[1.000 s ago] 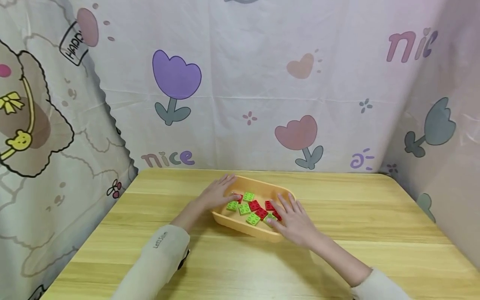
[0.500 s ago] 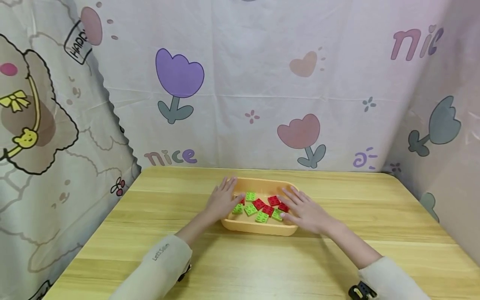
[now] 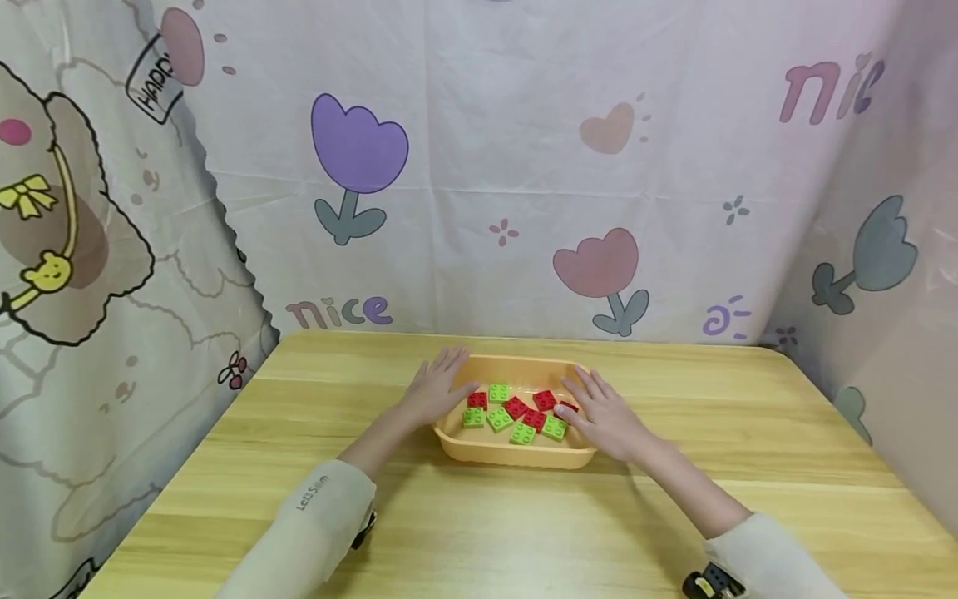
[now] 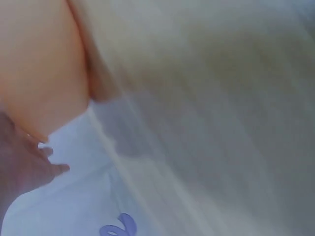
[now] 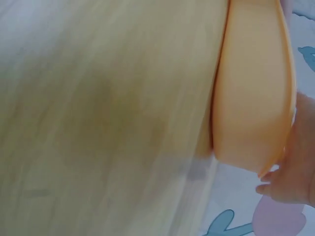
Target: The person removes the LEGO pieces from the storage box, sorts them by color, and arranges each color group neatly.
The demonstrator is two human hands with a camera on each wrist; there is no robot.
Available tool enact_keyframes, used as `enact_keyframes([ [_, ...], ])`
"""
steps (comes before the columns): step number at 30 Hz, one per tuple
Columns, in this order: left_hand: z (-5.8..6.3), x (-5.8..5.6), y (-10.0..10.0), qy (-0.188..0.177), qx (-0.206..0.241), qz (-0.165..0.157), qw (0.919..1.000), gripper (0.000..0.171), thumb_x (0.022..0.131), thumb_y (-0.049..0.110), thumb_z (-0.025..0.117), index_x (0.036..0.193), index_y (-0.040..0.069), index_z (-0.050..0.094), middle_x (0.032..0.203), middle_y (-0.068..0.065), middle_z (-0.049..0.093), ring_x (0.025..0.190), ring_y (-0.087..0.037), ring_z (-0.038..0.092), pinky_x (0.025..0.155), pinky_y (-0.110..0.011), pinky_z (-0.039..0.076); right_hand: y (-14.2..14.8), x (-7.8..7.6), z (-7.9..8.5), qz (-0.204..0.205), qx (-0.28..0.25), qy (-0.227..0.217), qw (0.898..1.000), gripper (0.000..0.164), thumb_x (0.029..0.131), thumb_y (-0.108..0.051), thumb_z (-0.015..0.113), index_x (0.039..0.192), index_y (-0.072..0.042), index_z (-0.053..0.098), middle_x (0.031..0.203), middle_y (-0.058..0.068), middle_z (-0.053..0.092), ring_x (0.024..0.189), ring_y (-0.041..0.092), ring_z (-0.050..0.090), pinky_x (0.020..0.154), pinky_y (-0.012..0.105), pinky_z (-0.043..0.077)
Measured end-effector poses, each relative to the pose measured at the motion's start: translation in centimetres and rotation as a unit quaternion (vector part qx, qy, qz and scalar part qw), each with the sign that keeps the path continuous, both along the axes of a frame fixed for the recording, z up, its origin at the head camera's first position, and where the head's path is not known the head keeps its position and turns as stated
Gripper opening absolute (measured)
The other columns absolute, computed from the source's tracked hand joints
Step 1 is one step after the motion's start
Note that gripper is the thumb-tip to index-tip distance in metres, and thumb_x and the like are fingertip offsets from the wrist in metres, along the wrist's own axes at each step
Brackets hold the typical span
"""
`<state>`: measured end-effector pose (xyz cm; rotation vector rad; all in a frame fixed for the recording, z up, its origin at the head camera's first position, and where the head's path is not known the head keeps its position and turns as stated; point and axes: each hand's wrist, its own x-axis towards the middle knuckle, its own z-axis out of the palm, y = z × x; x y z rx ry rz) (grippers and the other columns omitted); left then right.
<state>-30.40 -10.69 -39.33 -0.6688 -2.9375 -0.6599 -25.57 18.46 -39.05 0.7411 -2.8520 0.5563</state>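
An orange plastic tray lies on the wooden table with its long side facing me. Inside are several red toy bricks and several green toy bricks, lying loose with studs showing. My left hand is at the tray's left end, fingers straight and spread, thumb over the inside. At the right end, my right hand has its fingers extended along the rim, thumb pointing inward and partly covering a red brick. Both wrist views show the tray's outer wall with fingertips right at its rim.
The wooden table extends in front of the tray and to both sides. Behind it hangs a printed curtain, with more printed cloth along the left and right sides.
The tray has turned from slanted to nearly square with the table edge. My left hand has since shifted slightly left, uncovering a red brick; the right thumb has drawn back from a green brick.
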Motion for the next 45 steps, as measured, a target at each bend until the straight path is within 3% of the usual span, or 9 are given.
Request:
enact_keyframes([
  [4, -0.5, -0.1, -0.5, -0.029, 0.015, -0.012, 0.9994, 0.068, 0.096, 0.041, 0.041, 0.146, 0.002, 0.016, 0.151, -0.013, 0.011, 0.137, -0.029, 0.005, 0.108, -0.049, 0.007, -0.5, 0.0, -0.5, -0.035, -0.011, -0.010, 0.999, 0.064, 0.096, -0.044, 0.038, 0.140, 0.003, 0.033, 0.146, 0.026, 0.015, 0.132, 0.045, 0.010, 0.105, 0.055, 0.011],
  [7, -0.6, 0.1, -0.2, -0.029, 0.016, -0.003, 0.9994, 0.068, 0.096, 0.043, 0.039, 0.145, 0.001, 0.016, 0.151, -0.013, 0.011, 0.137, -0.027, 0.004, 0.108, -0.046, 0.008, -0.4, -0.1, -0.6, -0.047, -0.010, -0.007, 0.999, 0.064, 0.096, -0.043, 0.038, 0.141, 0.002, 0.031, 0.146, 0.027, 0.015, 0.132, 0.043, 0.011, 0.105, 0.055, 0.013],
  [20, -0.6, 1.3, 1.6, -0.009, -0.015, 0.021, 0.9996, 0.068, 0.096, 0.043, 0.037, 0.145, -0.001, 0.016, 0.150, -0.012, 0.009, 0.136, -0.028, 0.004, 0.108, -0.046, 0.011, 1.1, 0.3, -0.8, -0.040, 0.002, -0.008, 0.999, 0.065, 0.096, -0.045, 0.038, 0.142, 0.000, 0.029, 0.146, 0.026, 0.015, 0.133, 0.042, 0.012, 0.105, 0.054, 0.013],
  [45, -0.7, 1.3, 3.3, -0.019, 0.003, 0.015, 0.9997, 0.067, 0.097, 0.044, 0.035, 0.145, 0.001, 0.016, 0.151, -0.012, 0.011, 0.137, -0.028, 0.006, 0.108, -0.046, 0.013, 3.0, 0.6, -0.8, -0.053, -0.002, -0.015, 0.998, 0.066, 0.096, -0.046, 0.037, 0.143, -0.002, 0.027, 0.148, 0.024, 0.013, 0.133, 0.041, 0.010, 0.105, 0.056, 0.013],
])
